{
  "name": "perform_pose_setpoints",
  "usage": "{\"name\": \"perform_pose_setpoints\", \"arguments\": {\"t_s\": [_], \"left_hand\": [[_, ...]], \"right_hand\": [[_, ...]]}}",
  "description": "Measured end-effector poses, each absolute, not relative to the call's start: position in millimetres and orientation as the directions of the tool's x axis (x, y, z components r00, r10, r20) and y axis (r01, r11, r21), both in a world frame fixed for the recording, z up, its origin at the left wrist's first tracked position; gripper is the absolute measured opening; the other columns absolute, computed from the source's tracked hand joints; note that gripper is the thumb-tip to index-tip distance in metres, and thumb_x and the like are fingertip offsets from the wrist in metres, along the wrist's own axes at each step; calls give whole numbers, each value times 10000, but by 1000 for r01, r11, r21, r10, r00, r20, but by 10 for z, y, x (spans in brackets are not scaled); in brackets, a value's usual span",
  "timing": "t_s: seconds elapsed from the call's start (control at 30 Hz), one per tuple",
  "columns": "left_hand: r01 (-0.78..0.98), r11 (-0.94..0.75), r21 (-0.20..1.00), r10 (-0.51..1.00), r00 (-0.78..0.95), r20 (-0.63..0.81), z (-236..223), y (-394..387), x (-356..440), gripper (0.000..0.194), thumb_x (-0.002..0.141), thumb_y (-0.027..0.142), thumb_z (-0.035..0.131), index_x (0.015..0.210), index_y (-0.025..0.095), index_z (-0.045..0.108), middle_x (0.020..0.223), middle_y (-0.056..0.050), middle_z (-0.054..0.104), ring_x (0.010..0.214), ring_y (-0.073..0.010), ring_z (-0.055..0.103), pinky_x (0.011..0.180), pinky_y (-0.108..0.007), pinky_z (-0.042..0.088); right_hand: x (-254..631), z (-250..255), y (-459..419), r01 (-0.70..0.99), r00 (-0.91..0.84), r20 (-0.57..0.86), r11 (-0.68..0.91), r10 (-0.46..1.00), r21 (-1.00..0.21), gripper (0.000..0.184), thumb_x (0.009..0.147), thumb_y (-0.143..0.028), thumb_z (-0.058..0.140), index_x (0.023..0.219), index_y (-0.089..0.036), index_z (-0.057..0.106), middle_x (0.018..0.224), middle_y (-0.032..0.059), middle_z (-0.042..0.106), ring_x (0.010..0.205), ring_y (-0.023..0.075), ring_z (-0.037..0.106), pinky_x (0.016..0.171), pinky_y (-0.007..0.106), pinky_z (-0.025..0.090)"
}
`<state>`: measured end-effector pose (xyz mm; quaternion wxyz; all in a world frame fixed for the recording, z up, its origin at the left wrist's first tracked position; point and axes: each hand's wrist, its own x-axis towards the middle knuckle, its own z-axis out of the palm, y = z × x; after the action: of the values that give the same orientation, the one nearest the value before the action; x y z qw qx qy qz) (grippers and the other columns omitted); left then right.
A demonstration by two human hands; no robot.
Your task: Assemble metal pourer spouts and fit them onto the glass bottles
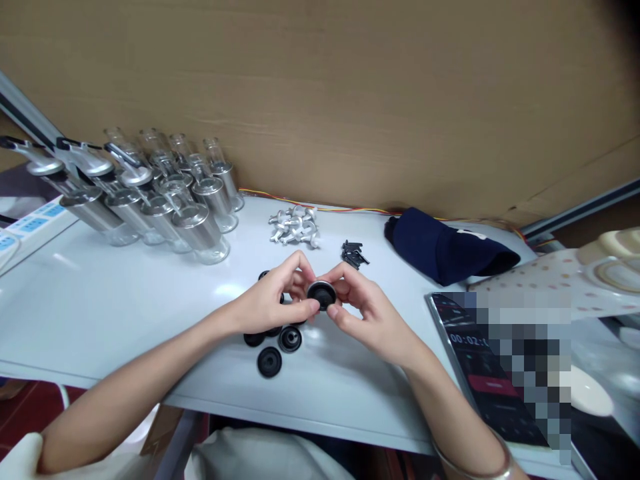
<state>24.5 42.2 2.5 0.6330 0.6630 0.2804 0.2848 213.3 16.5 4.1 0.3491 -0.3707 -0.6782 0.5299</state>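
Between both hands, above the table, is a round black cap with a silvery rim (321, 295). My left hand (283, 297) grips its left side with thumb and fingers. On the opposite edge, my right hand (363, 307) pinches the same cap. Several loose black round caps lie under and beside my left hand; one black cap (269, 362) is nearest the table's front, with another ringed cap (290, 339) just above it. Behind the hands sit a pile of silvery spout-like parts (295, 227) and a small heap of black pieces (353, 254).
Several glass bottles with metal sleeves (200, 230) stand at the left, some topped with silver-and-black spouts (136, 173). A white power strip (35, 230) lies beyond them. A navy cap (440, 247), a screen with a timer (470, 347) and a dotted white container (535, 283) occupy the right.
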Motion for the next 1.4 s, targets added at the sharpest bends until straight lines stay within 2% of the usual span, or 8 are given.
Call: {"name": "perform_pose_setpoints", "arguments": {"t_s": [0.23,0.47,0.7,0.8,0.97,1.07,1.2,1.4], "left_hand": [[120,-79,990,769,639,-16,35,382,276,230,721,227,559,834,210,359,741,17,572,669,-134,564,592,-255,386],[199,-107,974,769,638,-46,42,373,271,211,705,196,554,823,212,380,711,35,568,657,-127,553,584,-246,361],[307,-221,926,807,591,-4,81,357,283,192,677,188,574,765,209,404,631,71,516,559,-87,433,529,-223,325],[346,-306,887,825,562,66,101,347,287,166,689,185,565,792,204,437,659,62,544,581,-93,446,559,-232,352],[277,-468,839,796,546,263,116,319,284,211,769,200,527,974,191,479,806,9,632,714,-126,567,655,-260,430],[227,-533,815,761,551,344,89,325,278,256,795,203,542,1045,190,487,876,-12,648,764,-135,592,662,-256,454],[156,-593,790,727,526,442,32,367,277,269,786,163,585,1043,192,510,926,-34,645,807,-144,593,679,-257,476],[66,-665,744,651,540,534,-18,417,275,296,779,167,658,1054,180,547,990,-77,599,902,-179,569,736,-289,498]], "right_hand": [[2123,54,155,238,-464,42,170,885,-956,116,728,-190,513,829,-211,459,674,-40,541,585,115,429,559,241,339],[2115,81,156,318,-470,40,211,882,-924,103,705,-188,493,782,-217,432,630,-56,496,551,107,401,523,229,324],[2109,48,161,321,-460,63,232,885,-918,114,699,-168,509,760,-219,427,626,-60,480,555,106,412,532,231,343],[2124,27,160,270,-450,98,239,888,-933,125,733,-149,523,804,-218,448,677,-50,526,593,111,471,572,238,385],[2153,27,168,121,-425,165,237,890,-964,173,792,-193,617,871,-219,465,798,-21,608,720,134,586,695,272,470],[2169,52,182,135,-379,171,237,910,-962,211,791,-272,692,849,-216,497,832,-6,620,767,145,605,715,276,483],[2203,78,197,171,-327,199,265,924,-949,248,769,-329,739,847,-215,533,862,16,650,825,174,621,737,301,493],[2229,41,208,197,-277,234,294,932,-935,257,722,-296,778,798,-214,547,836,15,684,797,182,642,731,307,494]]}}
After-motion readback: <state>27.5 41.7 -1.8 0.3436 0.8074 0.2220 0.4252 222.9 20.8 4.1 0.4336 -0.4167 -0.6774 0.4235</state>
